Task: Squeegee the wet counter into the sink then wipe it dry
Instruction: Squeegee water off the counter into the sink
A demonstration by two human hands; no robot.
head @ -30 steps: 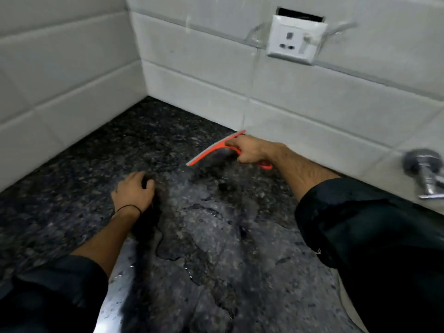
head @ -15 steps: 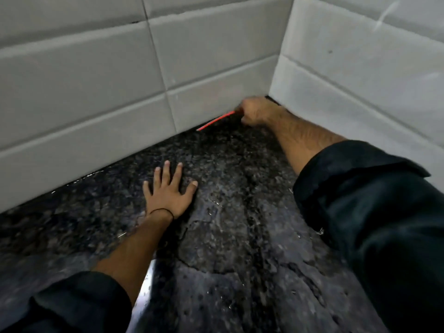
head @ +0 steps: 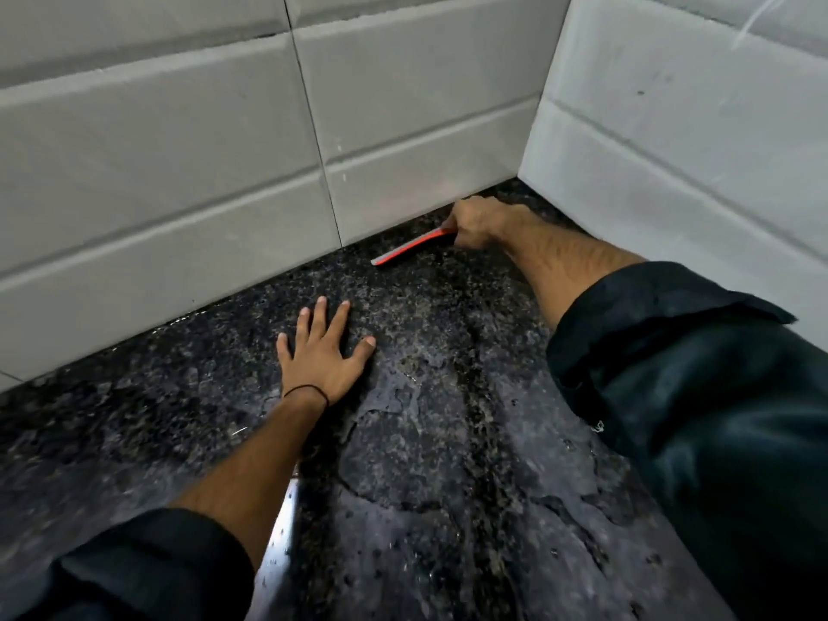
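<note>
Head view: dark speckled counter (head: 448, 396) filling the lower frame, white tiled walls (head: 179, 150) meeting in a corner at upper right. Right hand (head: 481, 221) reached deep toward that corner, fingers curled shut around the handle of an orange squeegee (head: 410, 249); handle itself hidden in the fist. Blade lying low on the stone just beside the base of the back wall, long axis slanting from upper right at the hand down to lower left, free end pointing to frame left. Left hand (head: 325, 351) at centre frame, palm down, fingers spread apart flat on the counter, gripping nothing, thin black band (head: 309, 391) at the wrist. Sheets and beads of water (head: 403, 463) glistening across the stone below and right of that hand. Dark sleeves (head: 694, 396) at lower left and right edge. Narrow bright metal strip (head: 282, 531) showing beside the left forearm.
</note>
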